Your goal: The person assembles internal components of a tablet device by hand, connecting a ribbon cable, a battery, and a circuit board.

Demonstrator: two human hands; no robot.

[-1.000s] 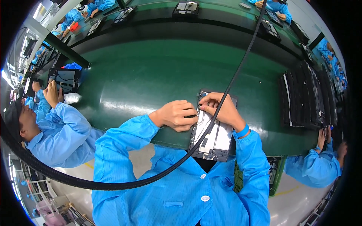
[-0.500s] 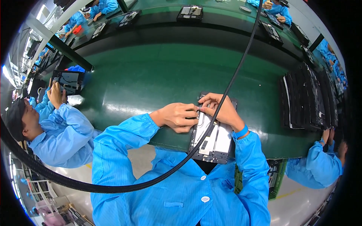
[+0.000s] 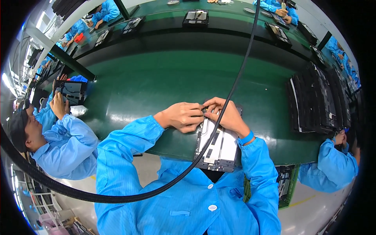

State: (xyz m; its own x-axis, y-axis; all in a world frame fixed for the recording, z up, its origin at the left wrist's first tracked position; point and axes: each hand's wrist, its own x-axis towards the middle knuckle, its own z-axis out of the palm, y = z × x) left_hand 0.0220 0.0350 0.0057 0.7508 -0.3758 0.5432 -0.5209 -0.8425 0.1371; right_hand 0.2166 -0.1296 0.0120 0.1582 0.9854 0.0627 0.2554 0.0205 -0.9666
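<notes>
While both hands are meeting at the far end of the flat device panel (image 3: 217, 145), the left hand (image 3: 183, 116) is curling its fingers down onto the panel's top edge and the right hand (image 3: 226, 114) is pinching something small there, too fine to make out. Item: panel, opened face up, pale inner plates showing, lying on the near edge of the green tabletop (image 3: 164, 82) and overhanging toward the person's chest. Item: thick black cable (image 3: 235, 84), crossing in front of the right hand. Item: stack of dark panels (image 3: 313, 100), standing well apart to the right. Item: co-worker's sleeve (image 3: 66, 147), left side, holding another panel (image 3: 71, 92). Risk, as a judgement: the overhanging panel could be tipping off the edge if pressed unevenly, or the pinched part could be slipping.
</notes>
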